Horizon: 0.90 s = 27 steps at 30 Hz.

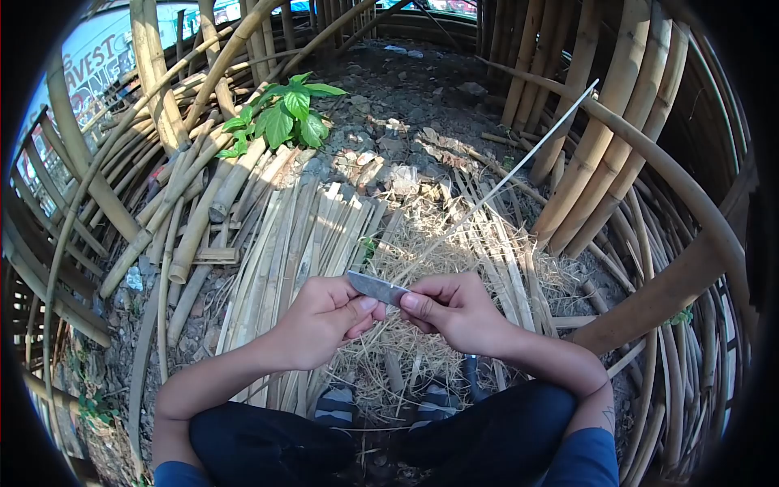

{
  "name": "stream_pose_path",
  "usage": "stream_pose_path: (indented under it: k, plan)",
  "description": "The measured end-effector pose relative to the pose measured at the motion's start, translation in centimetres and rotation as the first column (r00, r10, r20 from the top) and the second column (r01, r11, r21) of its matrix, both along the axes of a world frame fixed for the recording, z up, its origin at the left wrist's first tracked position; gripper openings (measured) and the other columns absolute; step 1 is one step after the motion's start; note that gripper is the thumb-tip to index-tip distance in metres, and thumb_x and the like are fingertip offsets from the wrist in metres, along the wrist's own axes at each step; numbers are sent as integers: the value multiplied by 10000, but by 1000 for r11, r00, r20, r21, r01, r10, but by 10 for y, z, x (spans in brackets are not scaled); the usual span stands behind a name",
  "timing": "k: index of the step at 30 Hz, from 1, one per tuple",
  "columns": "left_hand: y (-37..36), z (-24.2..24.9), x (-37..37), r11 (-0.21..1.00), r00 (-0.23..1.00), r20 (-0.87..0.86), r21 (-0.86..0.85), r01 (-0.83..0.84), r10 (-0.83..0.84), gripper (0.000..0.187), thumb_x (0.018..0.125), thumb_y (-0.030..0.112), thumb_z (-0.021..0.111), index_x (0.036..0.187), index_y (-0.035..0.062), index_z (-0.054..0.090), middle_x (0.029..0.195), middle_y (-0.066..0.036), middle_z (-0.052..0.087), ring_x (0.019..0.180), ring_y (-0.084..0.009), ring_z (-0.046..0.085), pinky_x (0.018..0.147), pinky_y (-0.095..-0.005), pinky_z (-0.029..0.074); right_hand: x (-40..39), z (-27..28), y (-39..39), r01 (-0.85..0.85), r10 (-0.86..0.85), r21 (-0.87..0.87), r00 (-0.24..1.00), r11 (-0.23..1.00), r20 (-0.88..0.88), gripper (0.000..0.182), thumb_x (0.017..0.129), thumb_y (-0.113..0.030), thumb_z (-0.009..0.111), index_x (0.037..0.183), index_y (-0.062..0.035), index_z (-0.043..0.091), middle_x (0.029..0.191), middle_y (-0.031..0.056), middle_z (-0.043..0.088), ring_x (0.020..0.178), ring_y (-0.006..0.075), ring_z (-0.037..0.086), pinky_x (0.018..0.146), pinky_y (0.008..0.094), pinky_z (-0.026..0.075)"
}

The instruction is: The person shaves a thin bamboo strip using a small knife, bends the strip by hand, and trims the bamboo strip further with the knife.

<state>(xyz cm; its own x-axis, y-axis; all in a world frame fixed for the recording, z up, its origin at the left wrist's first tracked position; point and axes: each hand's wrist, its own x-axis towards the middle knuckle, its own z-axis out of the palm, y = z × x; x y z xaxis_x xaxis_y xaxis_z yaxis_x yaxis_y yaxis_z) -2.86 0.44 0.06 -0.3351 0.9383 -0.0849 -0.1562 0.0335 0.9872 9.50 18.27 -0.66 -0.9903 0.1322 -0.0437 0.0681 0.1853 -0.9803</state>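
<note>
I see the left hand (pixel 320 325) and right hand (pixel 462 316) pinching a metal blade (pixel 376 288); a slim strip (pixel 507 177) slants toward half past one.

I can make out "AVEST", over a partly hidden "ON", on the banner (pixel 96 66) well beyond the left hand (pixel 324 323).

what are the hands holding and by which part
A blade, left hand at one end, right hand at the other; whether the strip is gripped too is unclear.
</note>
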Motion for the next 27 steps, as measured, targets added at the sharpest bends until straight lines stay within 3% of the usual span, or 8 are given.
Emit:
stream_pose_path:
  k: [3,5,7,11,14,16,24,27]
  plan:
    - [-7,-6,-7,999,995,-91,46,-24,28,196,993,126,474,948,-26,589,612,12,445,502,-31,350,433,-193,265,-1,2,15,75,-76,-32,996,997,-50,268,976,-209,548,855,14,631,614,-4,533,515,47,412,472,217,314]
    - [-15,-8,-11,999,998,-54,-27,-24,22,194,990,86,452,916,-24,594,630,21,463,544,-41,382,502,-202,330,1,9,39,284,-307,-284,951,916,-36,282,982,-232,529,833,-4,601,601,-6,504,471,46,362,428,212,259]
    - [-20,-11,-16,999,998,-61,-39,-3,0,203,994,96,449,915,-22,595,635,19,467,546,-41,386,505,-200,333,7,11,56,329,-360,-344,933,879,-27,289,988,-252,513,822,-21,568,588,-8,474,447,43,325,405,206,226]
    - [-8,-17,-10,996,998,-56,-85,-19,14,215,1004,111,438,935,-21,593,659,12,485,552,-43,398,509,-195,343,9,-1,43,216,-241,-308,969,926,-46,290,995,-267,498,863,-16,557,603,-5,473,446,46,326,409,204,242]
    - [5,-22,-2,994,998,-43,-103,43,-48,200,1006,121,444,996,-17,588,669,-6,499,519,-41,379,438,-192,273,-2,-9,24,213,-287,-453,953,866,-100,223,949,-220,592,898,-4,565,611,-8,486,447,42,343,403,205,247]
    - [10,-23,0,991,996,-6,-104,89,-91,202,1006,119,443,1007,-21,589,677,0,508,540,-40,399,474,-195,320,-8,-18,22,265,-391,-528,910,807,-141,206,883,-171,692,907,-4,575,598,-9,503,438,41,365,394,206,255]
    - [-7,-22,-17,976,985,-96,-179,123,-142,207,999,127,473,1047,-29,600,722,0,556,585,-35,461,523,-197,393,9,1,63,317,-569,-609,775,727,-276,210,884,-185,693,904,-30,552,580,1,481,436,66,369,411,222,276]
    - [-8,-24,-18,988,958,-283,-153,13,-56,204,992,122,489,1052,-31,611,728,2,561,616,-35,479,553,-196,407,10,1,60,402,-580,-502,770,766,-268,235,943,-255,611,921,-34,536,608,8,476,470,74,393,426,223,290]
